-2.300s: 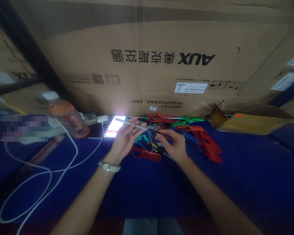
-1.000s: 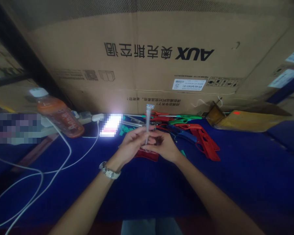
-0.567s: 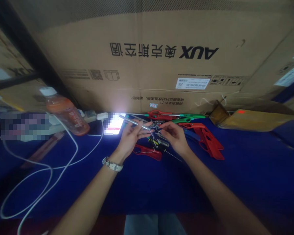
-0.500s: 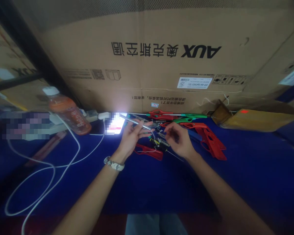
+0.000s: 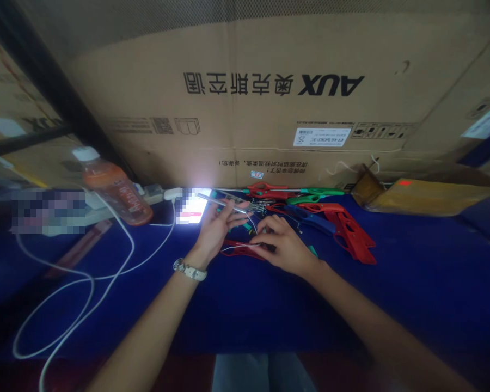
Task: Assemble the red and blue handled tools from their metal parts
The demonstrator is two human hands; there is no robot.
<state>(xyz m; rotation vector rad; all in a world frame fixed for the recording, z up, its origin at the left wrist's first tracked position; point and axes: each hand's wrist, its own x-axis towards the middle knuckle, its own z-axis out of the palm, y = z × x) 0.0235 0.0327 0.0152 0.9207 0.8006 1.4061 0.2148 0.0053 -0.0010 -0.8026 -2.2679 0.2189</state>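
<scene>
My left hand (image 5: 216, 227) holds a thin silver metal tube (image 5: 215, 200) between thumb and fingers, tilted down to the right. A thin white wire (image 5: 242, 246) runs from near the tube's right end and loops leftward. My right hand (image 5: 288, 247) is closed on this wire, just right of the left fingertips. Under the hands lies a red plastic shell (image 5: 245, 252), partly covered. Beyond them are red handle-shaped shells (image 5: 356, 239), a blue one (image 5: 315, 219), a green one (image 5: 324, 193) and several small metal parts (image 5: 258, 207).
A lit phone (image 5: 199, 207) lies behind my left hand. Left of it are a tilted drink bottle (image 5: 116, 188) and a looped white cable (image 5: 93, 280). A large cardboard box (image 5: 147, 71) walls off the back. A yellow-brown package (image 5: 428, 202) lies at right on the blue surface (image 5: 245, 310).
My right hand has moved down and left, and its fingers have closed on the white wire. My left hand with the metal tube has barely moved.
</scene>
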